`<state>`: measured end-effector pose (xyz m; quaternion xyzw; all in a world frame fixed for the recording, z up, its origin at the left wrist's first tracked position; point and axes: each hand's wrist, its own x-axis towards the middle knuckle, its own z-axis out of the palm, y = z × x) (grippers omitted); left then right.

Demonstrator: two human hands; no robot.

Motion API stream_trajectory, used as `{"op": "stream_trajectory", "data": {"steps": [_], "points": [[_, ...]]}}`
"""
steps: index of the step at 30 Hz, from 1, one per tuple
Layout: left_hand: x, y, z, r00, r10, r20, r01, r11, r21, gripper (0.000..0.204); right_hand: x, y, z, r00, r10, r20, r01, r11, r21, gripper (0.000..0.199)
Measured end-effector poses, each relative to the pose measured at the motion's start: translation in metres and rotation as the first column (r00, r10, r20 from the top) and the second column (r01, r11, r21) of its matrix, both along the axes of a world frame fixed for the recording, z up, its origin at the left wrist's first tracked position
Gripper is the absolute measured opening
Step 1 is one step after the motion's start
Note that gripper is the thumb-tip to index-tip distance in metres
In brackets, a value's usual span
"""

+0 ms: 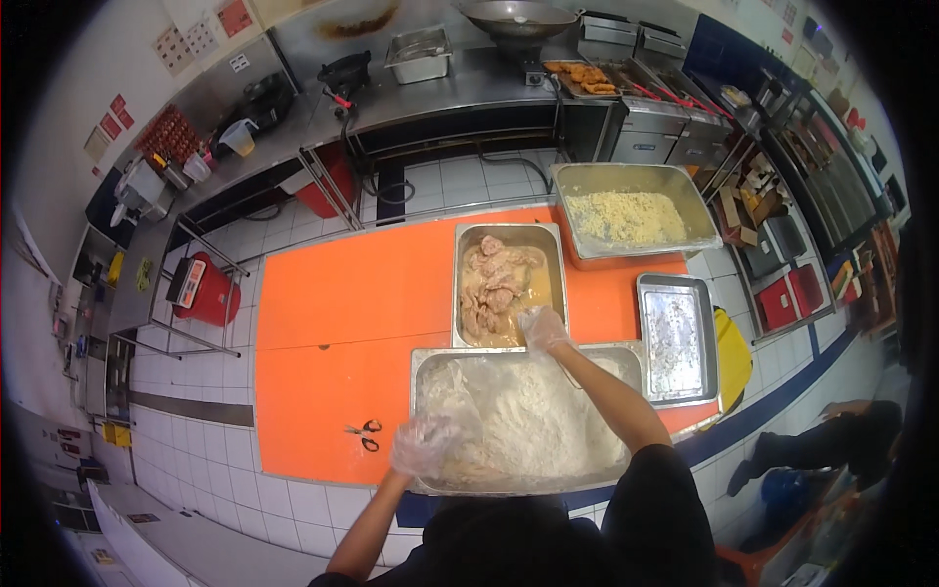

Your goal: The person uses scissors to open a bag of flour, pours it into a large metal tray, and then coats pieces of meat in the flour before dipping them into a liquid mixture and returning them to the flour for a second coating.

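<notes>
Across the orange table (333, 293), the whole nine o'clock half lies bare except for a pair of scissors (364, 434) near its lower edge, just beside the flour pan (423, 364). That pan sits at the six o'clock edge, heaped with white flour (533, 421). The left hand (423, 445), in a clear plastic glove, rests loosely curled in the flour at the pan's seven o'clock corner; whether it holds anything I cannot tell. The right hand (541, 328), also gloved, reaches to the near rim of the marinade pan (460, 284), fingers bent over the pale chicken pieces (494, 284). At one o'clock a crumb pan (577, 186) overhangs; an empty tray (675, 338) lies at three o'clock.
</notes>
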<state>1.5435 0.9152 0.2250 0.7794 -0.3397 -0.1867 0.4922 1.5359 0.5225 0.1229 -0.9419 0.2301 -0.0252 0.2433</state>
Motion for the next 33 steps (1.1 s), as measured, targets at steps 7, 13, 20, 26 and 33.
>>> {"op": "stream_trajectory", "data": {"steps": [7,13,20,26,33], "points": [[0.106,-0.177,0.074,0.994,-0.101,0.034,0.068,0.846,0.528,0.075,-0.022,0.000,0.031,0.947,-0.306,0.095,0.266,0.916,0.300,0.038],[0.132,-0.279,0.041,0.778,-0.534,0.331,0.019,0.546,0.838,0.117,-0.025,0.012,0.033,0.945,-0.315,0.086,0.276,0.911,0.308,0.036],[0.159,-0.322,0.045,0.656,-0.721,0.223,0.057,0.342,0.938,0.125,-0.033,0.021,0.046,0.919,-0.365,0.151,0.283,0.875,0.392,0.035],[0.162,-0.357,0.040,0.470,-0.865,0.177,0.275,0.334,0.901,0.097,-0.041,0.015,0.051,0.926,-0.342,0.159,0.262,0.887,0.380,0.040],[0.194,-0.374,-0.026,0.420,-0.892,0.169,0.365,0.336,0.868,0.080,-0.023,0.016,-0.032,0.913,-0.247,0.324,0.149,0.943,0.298,0.026]]}}
